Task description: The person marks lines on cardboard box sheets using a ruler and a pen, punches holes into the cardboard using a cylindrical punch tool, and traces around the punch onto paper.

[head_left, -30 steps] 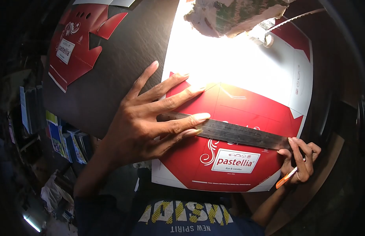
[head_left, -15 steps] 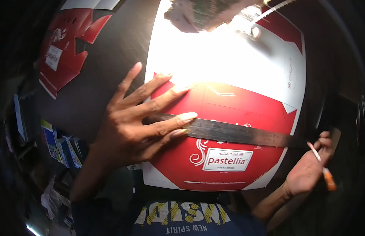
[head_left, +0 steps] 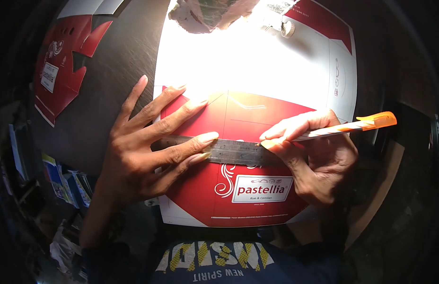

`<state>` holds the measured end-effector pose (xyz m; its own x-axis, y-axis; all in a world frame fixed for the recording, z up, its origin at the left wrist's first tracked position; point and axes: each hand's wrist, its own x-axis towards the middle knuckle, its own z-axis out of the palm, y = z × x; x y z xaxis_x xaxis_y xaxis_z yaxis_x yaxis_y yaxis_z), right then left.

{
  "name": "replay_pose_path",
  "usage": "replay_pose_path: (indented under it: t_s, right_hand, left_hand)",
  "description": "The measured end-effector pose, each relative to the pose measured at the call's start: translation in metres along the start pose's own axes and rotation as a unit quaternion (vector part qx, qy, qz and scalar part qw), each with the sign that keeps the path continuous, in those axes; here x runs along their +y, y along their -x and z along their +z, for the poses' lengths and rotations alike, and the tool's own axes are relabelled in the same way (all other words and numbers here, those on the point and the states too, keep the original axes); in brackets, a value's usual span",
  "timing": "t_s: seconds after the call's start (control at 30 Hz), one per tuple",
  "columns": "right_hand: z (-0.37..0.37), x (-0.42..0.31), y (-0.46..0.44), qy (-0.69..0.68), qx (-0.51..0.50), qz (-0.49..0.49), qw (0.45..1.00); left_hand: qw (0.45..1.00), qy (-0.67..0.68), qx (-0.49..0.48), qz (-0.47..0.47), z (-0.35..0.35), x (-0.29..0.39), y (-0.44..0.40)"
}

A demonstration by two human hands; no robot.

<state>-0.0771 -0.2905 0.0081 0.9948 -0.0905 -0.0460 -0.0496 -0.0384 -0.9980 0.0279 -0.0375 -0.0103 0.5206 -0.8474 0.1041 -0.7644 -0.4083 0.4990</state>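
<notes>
A red and white printed cardboard sheet with a "pastellia" label lies in front of me. Across its red part runs a metal ruler. My left hand is spread over the ruler's left side, fingers stretched out, thumb and index finger pressing on the ruler and the other fingertips on the sheet. My right hand pinches a striped white and orange pen with an orange cap on its outer end. Its fingertips meet the ruler's upper edge right of the middle; the pen's point is hidden there.
To the left on the dark table is a cut red cardboard piece with the same label. A bright lamp hangs over the sheet's top, washing out its white area. Books or booklets stand lower left.
My right hand has come in from the right, beyond the sheet, to the ruler with the pen. Sheet, ruler and left hand appear shifted slightly left in view; the left hand keeps its spread.
</notes>
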Motion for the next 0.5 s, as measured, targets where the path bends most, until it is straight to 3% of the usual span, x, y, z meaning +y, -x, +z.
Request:
replay_pose_path:
  t_s: [0.1, 0.5]
  right_hand:
    - [-0.002, 0.012, -0.001, -0.058, 0.01, -0.024, 0.998]
    - [0.002, 0.016, 0.003, -0.002, 0.029, -0.071, 0.997]
  left_hand:
    - [1.0, 0.004, 0.003, 0.0, 0.001, -0.001, 0.0]
    - [1.0, 0.003, 0.001, 0.004, 0.0, 0.0, 0.001]
